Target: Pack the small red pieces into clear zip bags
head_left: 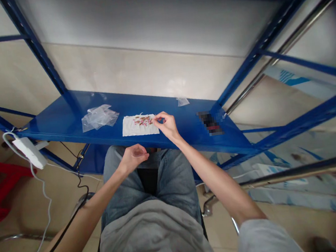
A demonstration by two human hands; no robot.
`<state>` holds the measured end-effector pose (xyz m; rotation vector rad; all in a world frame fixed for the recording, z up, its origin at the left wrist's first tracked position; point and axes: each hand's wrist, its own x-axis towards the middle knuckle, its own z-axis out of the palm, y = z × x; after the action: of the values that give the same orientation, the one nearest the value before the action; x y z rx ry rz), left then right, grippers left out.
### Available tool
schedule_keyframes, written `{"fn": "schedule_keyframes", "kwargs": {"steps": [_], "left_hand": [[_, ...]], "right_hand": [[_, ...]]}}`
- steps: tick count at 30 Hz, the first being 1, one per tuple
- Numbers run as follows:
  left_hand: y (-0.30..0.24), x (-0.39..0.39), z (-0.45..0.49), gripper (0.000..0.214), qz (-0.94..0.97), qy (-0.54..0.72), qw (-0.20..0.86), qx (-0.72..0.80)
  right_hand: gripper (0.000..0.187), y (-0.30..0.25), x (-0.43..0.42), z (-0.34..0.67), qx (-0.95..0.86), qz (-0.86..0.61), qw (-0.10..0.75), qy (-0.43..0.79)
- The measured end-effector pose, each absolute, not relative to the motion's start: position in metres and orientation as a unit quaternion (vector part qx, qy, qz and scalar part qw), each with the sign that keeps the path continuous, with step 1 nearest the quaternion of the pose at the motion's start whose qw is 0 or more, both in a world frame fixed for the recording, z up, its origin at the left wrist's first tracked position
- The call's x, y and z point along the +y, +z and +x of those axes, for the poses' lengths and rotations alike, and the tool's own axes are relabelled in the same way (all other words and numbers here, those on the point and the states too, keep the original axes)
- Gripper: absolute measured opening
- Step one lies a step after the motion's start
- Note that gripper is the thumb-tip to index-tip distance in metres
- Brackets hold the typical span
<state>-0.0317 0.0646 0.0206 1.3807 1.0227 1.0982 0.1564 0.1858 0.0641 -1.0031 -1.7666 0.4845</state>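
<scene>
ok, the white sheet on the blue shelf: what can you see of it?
The white sheet is a flat, roughly rectangular piece of paper or tissue, matte and soft-looking, lying on the glossy blue shelf. A loose cluster of small red and tan bits sits near its middle; they are too small to identify. The right hand pinches just over its right edge; contact cannot be confirmed.

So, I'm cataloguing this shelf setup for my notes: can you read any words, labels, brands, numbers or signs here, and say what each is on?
No words or numbers can be read.
Pixelated dark object on the blue shelf: too blurred to read.
Blue print on the white sheeting: too blurred to read.
White power strip: no readable marks.
</scene>
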Motion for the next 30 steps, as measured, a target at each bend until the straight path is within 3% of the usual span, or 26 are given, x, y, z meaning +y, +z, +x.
{"fn": "schedule_keyframes", "kwargs": {"steps": [6,11,14,20,30], "left_hand": [[0.02,0.068,-0.028,0.024,0.593,0.45,0.525,0.414],[0.021,0.062,-0.025,0.021,0.597,0.452,0.53,0.398],[0.027,0.056,-0.026,0.021,0.578,0.459,0.54,0.405],[0.035,0.051,-0.027,0.031,0.559,0.454,0.565,0.403],[0.035,0.059,-0.026,0.027,0.542,0.45,0.579,0.409]], "right_hand": [[0.006,0.082,0.107,0.137,-0.842,-0.303,0.359,0.265],[0.005,0.079,0.09,0.133,-0.866,-0.278,0.324,0.261],[0.013,0.079,0.109,0.141,-0.862,-0.283,0.328,0.261],[0.02,0.067,0.206,0.177,-0.749,-0.439,0.442,0.225],[0.018,0.026,0.26,0.176,-0.763,-0.472,0.414,0.154]]}}
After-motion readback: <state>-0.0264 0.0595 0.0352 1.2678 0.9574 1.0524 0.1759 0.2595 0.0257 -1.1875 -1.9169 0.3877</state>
